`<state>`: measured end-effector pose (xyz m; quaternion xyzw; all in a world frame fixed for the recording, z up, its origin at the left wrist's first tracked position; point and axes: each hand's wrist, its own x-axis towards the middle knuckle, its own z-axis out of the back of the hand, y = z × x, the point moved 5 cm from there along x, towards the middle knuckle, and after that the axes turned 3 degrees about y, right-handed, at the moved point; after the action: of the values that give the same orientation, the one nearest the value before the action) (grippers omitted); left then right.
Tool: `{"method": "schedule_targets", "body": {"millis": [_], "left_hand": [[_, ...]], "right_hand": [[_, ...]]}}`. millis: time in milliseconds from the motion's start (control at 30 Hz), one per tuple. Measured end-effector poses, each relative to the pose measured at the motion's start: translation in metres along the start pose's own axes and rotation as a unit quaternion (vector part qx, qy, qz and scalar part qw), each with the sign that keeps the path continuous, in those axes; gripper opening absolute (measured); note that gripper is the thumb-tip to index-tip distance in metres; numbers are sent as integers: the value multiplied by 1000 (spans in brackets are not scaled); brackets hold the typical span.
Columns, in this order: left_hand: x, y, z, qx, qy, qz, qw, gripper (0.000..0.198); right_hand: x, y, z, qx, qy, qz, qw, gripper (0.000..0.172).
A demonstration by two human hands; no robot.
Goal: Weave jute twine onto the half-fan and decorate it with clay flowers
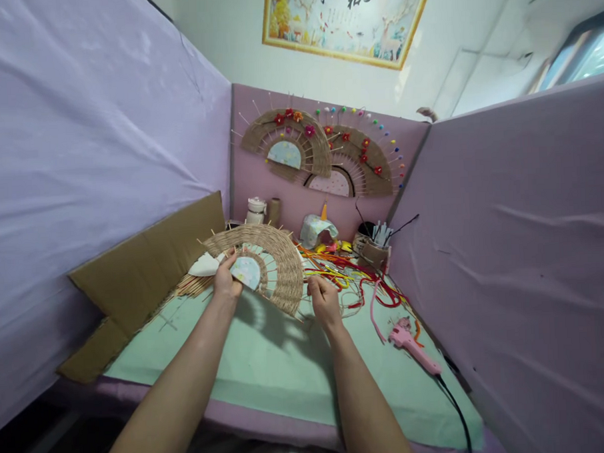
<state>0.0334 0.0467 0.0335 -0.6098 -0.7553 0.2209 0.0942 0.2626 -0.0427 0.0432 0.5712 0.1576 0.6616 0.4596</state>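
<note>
The table (pixel 268 368) spread beneath the fan (pixel 287 267). A glue gun (pixel 417 351) lay at right. The left hand (pixel 226 278) gripped the fan's left part; the right hand (pixel 324 300) curled closed beside its right edge, whether on anything I couldn't tell.

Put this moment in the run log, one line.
Left hand: holding woven fan near its pale blue centre | right hand: curled beside the fan, contents unclear | pink glue gun: on green cover
</note>
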Motion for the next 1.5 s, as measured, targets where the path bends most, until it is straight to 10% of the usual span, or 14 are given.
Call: {"method": "schedule_targets", "body": {"millis": [933, 1500], "left_hand": [[13, -2, 12, 5, -23, -71, 997, 20], [12, -2, 11, -7, -12, -56, 998, 18]], "right_hand": [[-26, 19, 13, -122, -41, 90, 988, 38], [-28, 10, -7, 8, 66, -41, 997, 30]]}}
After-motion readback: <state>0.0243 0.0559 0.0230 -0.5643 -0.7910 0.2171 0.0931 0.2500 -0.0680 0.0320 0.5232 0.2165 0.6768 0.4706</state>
